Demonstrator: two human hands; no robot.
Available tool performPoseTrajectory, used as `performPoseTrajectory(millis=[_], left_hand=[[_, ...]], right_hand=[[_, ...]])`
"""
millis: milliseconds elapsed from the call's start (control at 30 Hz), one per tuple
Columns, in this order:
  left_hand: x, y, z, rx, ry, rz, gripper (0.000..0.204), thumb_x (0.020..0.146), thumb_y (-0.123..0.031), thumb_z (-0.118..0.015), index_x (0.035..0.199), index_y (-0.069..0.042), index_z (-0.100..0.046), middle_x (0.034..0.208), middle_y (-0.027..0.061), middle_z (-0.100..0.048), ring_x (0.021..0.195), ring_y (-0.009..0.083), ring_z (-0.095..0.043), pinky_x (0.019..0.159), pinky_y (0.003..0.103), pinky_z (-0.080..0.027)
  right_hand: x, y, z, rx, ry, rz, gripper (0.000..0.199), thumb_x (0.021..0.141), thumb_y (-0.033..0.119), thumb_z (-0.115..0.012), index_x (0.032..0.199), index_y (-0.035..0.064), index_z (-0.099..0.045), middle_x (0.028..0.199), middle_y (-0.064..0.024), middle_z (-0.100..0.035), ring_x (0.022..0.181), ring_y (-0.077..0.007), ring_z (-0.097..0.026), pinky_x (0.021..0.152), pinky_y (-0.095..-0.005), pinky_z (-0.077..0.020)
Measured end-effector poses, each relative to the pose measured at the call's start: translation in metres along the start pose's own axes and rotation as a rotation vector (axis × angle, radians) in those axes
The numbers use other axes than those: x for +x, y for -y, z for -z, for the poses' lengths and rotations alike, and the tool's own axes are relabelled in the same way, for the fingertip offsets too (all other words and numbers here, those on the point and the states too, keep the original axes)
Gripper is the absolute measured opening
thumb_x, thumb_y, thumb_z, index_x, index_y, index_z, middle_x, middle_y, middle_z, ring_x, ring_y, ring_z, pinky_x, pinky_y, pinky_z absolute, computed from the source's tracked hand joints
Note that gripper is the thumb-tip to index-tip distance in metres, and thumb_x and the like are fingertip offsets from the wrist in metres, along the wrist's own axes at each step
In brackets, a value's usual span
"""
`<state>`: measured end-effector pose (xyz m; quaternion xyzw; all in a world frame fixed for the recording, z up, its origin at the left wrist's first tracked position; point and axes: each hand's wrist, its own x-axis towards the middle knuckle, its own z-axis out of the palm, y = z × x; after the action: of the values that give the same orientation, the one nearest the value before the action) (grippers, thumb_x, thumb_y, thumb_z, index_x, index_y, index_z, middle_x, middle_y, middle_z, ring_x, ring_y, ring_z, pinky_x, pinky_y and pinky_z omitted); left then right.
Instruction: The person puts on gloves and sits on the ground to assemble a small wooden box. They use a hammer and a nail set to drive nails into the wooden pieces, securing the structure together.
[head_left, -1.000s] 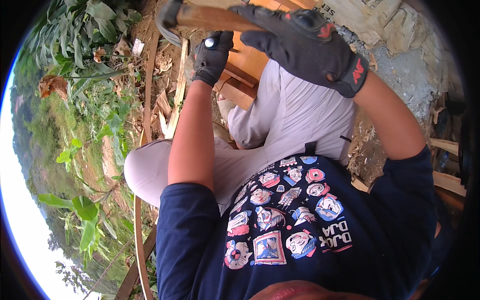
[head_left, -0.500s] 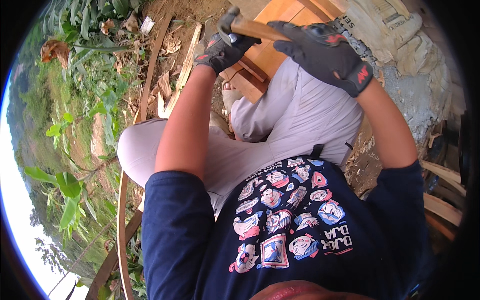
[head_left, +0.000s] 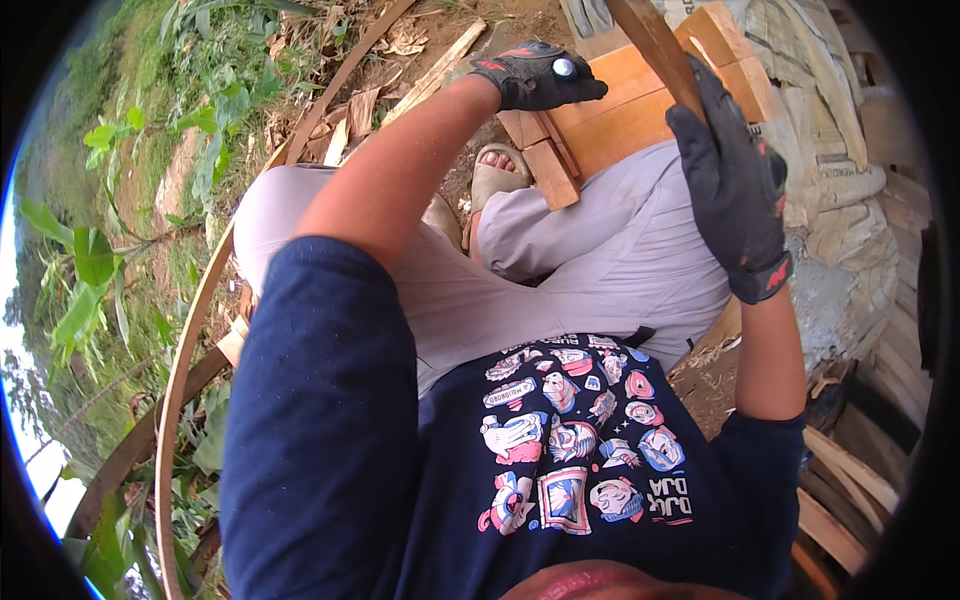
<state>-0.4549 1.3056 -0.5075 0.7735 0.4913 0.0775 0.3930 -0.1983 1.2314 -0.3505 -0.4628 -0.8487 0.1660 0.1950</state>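
My right hand (head_left: 735, 190), in a black glove, is shut on a long brown wooden strip (head_left: 655, 45) that runs up and left out of the top edge. My left hand (head_left: 540, 75), also gloved in black, is curled with its back toward me. It hovers over or rests on an orange wooden board (head_left: 620, 110) beyond my knees, a little left of the strip and apart from it. Its palm side is hidden. I sit with my legs in light grey trousers (head_left: 600, 250) folded under the board.
A sandalled foot (head_left: 497, 170) shows between my knees. A long bent wooden hoop strip (head_left: 175, 400) curves along the left, beside green plants (head_left: 90, 270). Wood offcuts (head_left: 440, 65) lie on the dirt. Stacked sacks (head_left: 850, 150) and planks (head_left: 840, 480) stand at the right.
My left hand has come off the wooden piece, which only my right hand now holds. The view has tipped down and both arms have shifted right.
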Motion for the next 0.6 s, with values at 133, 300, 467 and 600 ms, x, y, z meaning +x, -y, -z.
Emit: performPoseTrajectory(millis=[133,300,467,600], left_hand=[[0.018,0.019,-0.015,-0.139,-0.215,-0.337,0.046,0.1,-0.04,-0.078,0.133,-0.01,-0.072,0.123,0.0093,-0.076,0.119,0.0258,-0.071,0.115,0.041,-0.048],[0.02,0.027,-0.017,-0.086,-0.08,-0.279,0.067,0.098,-0.055,-0.072,0.149,-0.016,-0.054,0.116,0.0171,-0.076,0.11,0.0368,-0.072,0.102,0.047,-0.054],[0.019,0.002,-0.005,-0.028,-0.085,-0.228,0.047,0.103,-0.056,-0.066,0.13,-0.018,-0.075,0.118,0.0106,-0.078,0.116,0.0334,-0.071,0.105,0.041,-0.055],[0.011,0.011,0.01,-0.014,0.074,-0.084,0.04,0.103,-0.056,-0.065,0.124,-0.025,-0.079,0.118,0.0032,-0.08,0.114,0.0311,-0.073,0.103,0.039,-0.056]], right_hand=[[-0.012,-0.009,-0.015,-0.302,0.163,0.02,0.044,0.108,0.031,-0.066,0.147,0.0101,-0.063,0.103,-0.0211,-0.078,0.085,-0.0375,-0.077,0.073,-0.0437,-0.0595],[-0.011,0.02,-0.019,-0.133,-0.057,0.011,0.042,0.108,0.032,-0.066,0.144,0.011,-0.065,0.091,-0.0188,-0.078,0.076,-0.038,-0.075,0.064,-0.0452,-0.0585],[-0.024,-0.013,-0.035,-0.31,0.059,-0.044,0.051,0.108,0.037,-0.066,0.152,0.0109,-0.059,0.101,-0.0209,-0.079,0.082,-0.0369,-0.078,0.069,-0.0445,-0.0604],[-0.013,0.012,-0.011,-0.285,0.03,-0.217,0.054,0.11,0.039,-0.062,0.155,0.0086,-0.056,0.123,-0.0256,-0.075,0.093,-0.0362,-0.079,0.078,-0.0431,-0.062]])
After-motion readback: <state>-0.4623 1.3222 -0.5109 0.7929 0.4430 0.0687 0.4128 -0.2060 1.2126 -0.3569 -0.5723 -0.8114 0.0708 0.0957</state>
